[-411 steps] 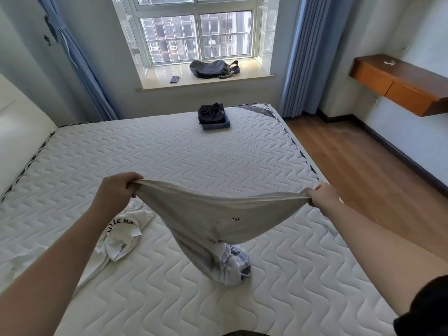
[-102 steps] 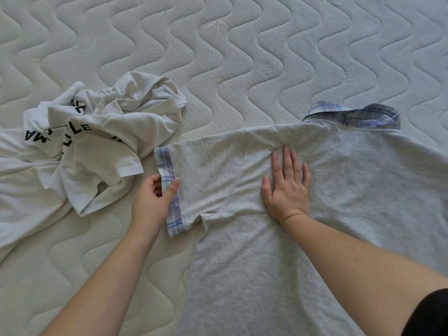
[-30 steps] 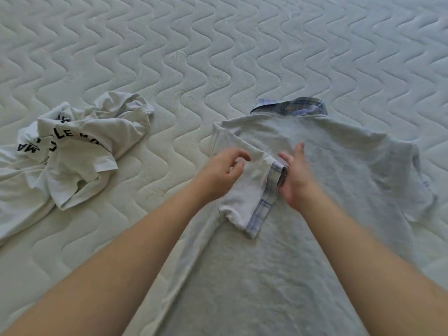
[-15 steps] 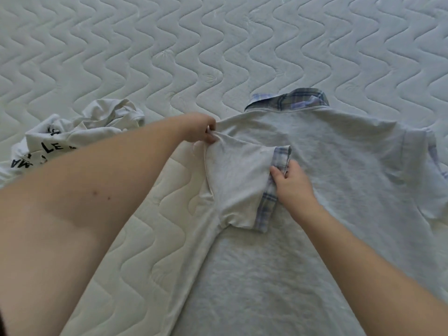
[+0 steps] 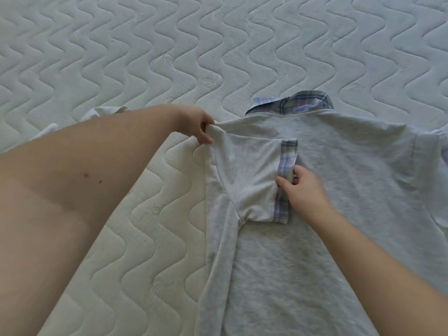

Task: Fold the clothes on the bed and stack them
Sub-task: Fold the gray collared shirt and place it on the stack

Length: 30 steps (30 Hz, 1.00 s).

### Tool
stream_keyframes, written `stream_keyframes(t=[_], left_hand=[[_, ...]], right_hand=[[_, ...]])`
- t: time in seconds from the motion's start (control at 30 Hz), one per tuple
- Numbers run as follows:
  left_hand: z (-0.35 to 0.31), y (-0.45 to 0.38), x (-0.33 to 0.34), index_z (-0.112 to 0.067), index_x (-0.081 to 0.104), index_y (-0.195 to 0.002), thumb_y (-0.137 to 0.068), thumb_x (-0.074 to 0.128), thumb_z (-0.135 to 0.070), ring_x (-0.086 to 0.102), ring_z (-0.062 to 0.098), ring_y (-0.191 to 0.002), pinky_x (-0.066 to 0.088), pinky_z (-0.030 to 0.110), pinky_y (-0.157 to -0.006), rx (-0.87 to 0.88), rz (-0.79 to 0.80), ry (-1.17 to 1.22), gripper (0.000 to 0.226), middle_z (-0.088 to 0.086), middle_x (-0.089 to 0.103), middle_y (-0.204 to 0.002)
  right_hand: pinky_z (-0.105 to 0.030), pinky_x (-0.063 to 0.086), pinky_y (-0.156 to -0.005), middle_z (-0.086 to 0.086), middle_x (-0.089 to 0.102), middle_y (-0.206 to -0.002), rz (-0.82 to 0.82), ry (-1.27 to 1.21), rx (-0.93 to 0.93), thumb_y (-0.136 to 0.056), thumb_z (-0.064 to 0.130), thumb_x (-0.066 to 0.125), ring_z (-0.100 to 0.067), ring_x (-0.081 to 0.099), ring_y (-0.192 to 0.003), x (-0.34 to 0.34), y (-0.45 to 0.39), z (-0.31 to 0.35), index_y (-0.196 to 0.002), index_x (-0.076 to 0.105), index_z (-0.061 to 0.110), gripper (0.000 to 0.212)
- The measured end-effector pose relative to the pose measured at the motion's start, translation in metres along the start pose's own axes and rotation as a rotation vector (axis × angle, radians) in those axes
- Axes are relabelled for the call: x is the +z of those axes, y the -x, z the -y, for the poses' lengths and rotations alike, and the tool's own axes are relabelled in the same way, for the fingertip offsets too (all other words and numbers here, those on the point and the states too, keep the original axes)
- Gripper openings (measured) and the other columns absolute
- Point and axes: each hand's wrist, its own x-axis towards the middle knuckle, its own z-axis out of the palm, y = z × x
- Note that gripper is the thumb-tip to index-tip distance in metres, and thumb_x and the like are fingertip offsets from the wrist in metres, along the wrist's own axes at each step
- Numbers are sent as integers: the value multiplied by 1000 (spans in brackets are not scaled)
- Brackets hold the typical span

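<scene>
The left hand (image 5: 198, 128) pinches the grey shirt (image 5: 339, 190) at its shoulder fold; the right hand (image 5: 303, 190) pinches the plaid cuff (image 5: 286, 166), which runs lengthwise along the shirt.

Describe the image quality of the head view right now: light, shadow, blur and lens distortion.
Head view: soft, even daylight with no glare; the left forearm casts a broad, faint shadow on the mattress. The right hand is slightly motion-blurred at the plaid cuff, while the left hand pinching the grey shirt shoulder is sharper. Wide-angle stretch swells the near left forearm at the frame edge.
</scene>
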Motion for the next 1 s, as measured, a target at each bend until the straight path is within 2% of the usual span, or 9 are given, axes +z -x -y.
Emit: stream_keyframes(t=[0.17, 0.3, 0.4, 0.5, 0.63, 0.73, 0.83, 0.9, 1.0], left_hand=[[0, -9, 10, -15, 67, -82, -86, 72, -35, 67, 19, -74, 42, 25, -58, -65, -212, -44, 22, -4, 71, -68], [-9, -13, 25, -10, 63, -86, -87, 70, -38, 62, 27, -78, 51, 35, -75, -121, -282, -138, 29, 10, 68, -84], [-11, -13, 24, -9, 63, -96, -89, 68, -38, 63, 30, -87, 50, 35, -77, -127, -271, -146, 30, 13, 67, -97], [-12, -10, 25, -8, 55, -112, -88, 70, -35, 61, 30, -91, 48, 34, -75, -140, -282, -56, 38, 14, 65, -108], [-17, -1, 43, -8, 42, -119, -86, 71, -35, 54, 27, -89, 38, 31, -71, -180, -417, 175, 51, 13, 56, -104], [-24, 25, 70, -12, 39, -115, -88, 66, -43, 51, 23, -82, 38, 34, -68, -236, -604, 323, 49, 5, 46, -105], [-30, 66, 119, -16, 42, -101, -94, 56, -42, 50, 21, -78, 35, 33, -67, -248, -727, 429, 31, 2, 53, -94], [-34, 99, 160, -17, 50, -87, -96, 52, -41, 54, 22, -74, 36, 33, -65, -270, -642, 457, 27, 0, 59, -78], [-44, 150, 227, -19, 56, -70, -98, 50, -39, 62, 24, -72, 47, 37, -67, -277, -437, 459, 36, 2, 65, -69]], right_hand=[[-34, 50, -68, 1, 66, -85, -97, 192, -32, -94, 28, 60, -16, 62, -79, -2, -4, -7, -94, 61, 16, 13], [-42, 55, -75, 0, 68, -86, -41, 152, 62, -92, 34, 64, -20, 65, -82, -5, -8, -10, -91, 65, 16, 18], [-41, 57, -70, 4, 67, -83, -68, 188, 58, -90, 37, 65, -18, 65, -79, -10, -9, -12, -86, 64, 21, 17], [-40, 56, -67, 5, 65, -77, -137, 240, 65, -89, 44, 66, -18, 64, -74, -11, -4, -22, -79, 60, 23, 24], [-33, 49, -57, 7, 62, -72, -216, 336, 59, -85, 57, 63, -14, 60, -69, -5, -3, -27, -75, 55, 26, 33], [-30, 40, -55, 6, 59, -75, -243, 341, 71, -85, 59, 62, -16, 57, -71, -5, -5, -21, -80, 53, 23, 38], [-31, 32, -55, 7, 51, -76, -359, 293, 48, -91, 53, 57, -19, 51, -71, -5, 13, -16, -90, 48, 18, 37], [-31, 32, -57, 7, 51, -73, -427, 244, -29, -95, 46, 53, -20, 50, -69, 4, 39, -14, -88, 47, 18, 30], [-29, 41, -55, 9, 59, -70, -233, 184, -65, -96, 42, 51, -15, 58, -67, 38, 81, -11, -80, 56, 21, 26]])
